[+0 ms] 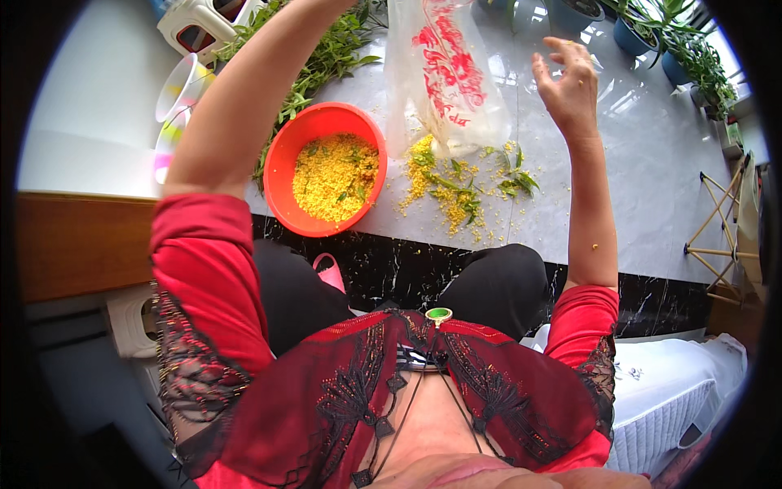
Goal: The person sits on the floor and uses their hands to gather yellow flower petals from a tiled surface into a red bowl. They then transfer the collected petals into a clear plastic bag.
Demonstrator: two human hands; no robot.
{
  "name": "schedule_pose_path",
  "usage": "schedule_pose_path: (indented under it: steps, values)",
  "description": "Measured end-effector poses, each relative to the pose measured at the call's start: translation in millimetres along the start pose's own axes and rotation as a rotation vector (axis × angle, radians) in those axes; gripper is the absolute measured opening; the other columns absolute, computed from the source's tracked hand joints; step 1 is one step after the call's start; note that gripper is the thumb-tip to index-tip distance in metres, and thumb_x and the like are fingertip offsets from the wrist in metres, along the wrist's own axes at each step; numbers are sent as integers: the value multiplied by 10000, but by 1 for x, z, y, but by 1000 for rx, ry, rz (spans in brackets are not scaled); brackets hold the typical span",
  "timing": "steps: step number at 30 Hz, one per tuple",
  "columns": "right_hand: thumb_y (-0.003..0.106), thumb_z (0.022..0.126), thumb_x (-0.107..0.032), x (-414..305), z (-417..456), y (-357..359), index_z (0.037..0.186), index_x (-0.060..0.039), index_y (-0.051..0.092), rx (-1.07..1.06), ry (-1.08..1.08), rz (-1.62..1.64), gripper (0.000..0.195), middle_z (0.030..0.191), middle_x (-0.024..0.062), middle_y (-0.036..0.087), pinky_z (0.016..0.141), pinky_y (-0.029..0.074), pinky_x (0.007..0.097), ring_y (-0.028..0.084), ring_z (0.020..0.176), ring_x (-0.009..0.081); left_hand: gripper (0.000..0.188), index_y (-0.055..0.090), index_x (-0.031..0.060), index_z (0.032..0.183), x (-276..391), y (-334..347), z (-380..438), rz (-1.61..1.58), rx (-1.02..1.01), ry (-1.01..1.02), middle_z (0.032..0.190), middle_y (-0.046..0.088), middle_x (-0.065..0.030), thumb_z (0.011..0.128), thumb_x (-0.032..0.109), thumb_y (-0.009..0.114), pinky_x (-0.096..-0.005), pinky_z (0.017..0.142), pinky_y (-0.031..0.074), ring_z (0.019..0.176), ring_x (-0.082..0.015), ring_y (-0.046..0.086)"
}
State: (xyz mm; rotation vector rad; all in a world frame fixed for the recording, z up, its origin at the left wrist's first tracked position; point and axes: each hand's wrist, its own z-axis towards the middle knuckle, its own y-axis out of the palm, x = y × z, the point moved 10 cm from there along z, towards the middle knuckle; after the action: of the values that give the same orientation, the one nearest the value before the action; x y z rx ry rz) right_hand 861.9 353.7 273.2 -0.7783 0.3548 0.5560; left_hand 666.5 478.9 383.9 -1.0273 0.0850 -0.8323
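Observation:
My left forearm [244,104] reaches up past the top edge, and the left hand is out of view. My right hand [569,79] hovers at the upper right with fingers apart and slightly curled; small yellow bits cling to it. Left of it, a translucent plastic bag [400,73] with red printing extends beyond the top of the view. Below the bag's lower end, loose yellow blossoms [420,174] and green leaves [519,182] lie scattered on the floor. A red plastic basin [278,168] holds many yellow blossoms [333,177] mixed with some leaves.
Leafy green branches [330,61] lie behind the basin. At upper left are a white plastic stool [189,30] and a patterned bin [177,91]. Potted plants [635,36] line the upper right. A folding frame [721,232] stands right, on grey tile [654,183] bordered by black marble [391,263].

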Motion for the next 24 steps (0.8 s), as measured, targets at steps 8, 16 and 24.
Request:
schedule_pose_path:
  steps: [8,16,24]
  values:
    - [669,762,-199,5,0,-5,1000,-13,646,-49,55,10,303,974,162,619,787,482,349,612,884,259,113,716,72,760,22,-1,-12,-70,-238,-181,881,640,-115,822,156,673,-325,892,441,908,-206,562]
    - [709,733,-213,6,10,21,1103,5,598,-188,-3,84,443,1089,171,594,872,455,365,579,992,293,176,712,142,673,28,-33,26,57,63,93,813,652,-68,797,264,686,-384,785,452,867,-236,599]
    - [744,770,-303,31,-1,95,1297,-12,448,-421,116,280,671,1091,141,613,645,506,283,563,669,124,313,666,40,811,51,-69,47,-491,-71,-19,739,626,4,899,331,598,-253,647,437,681,-82,539]
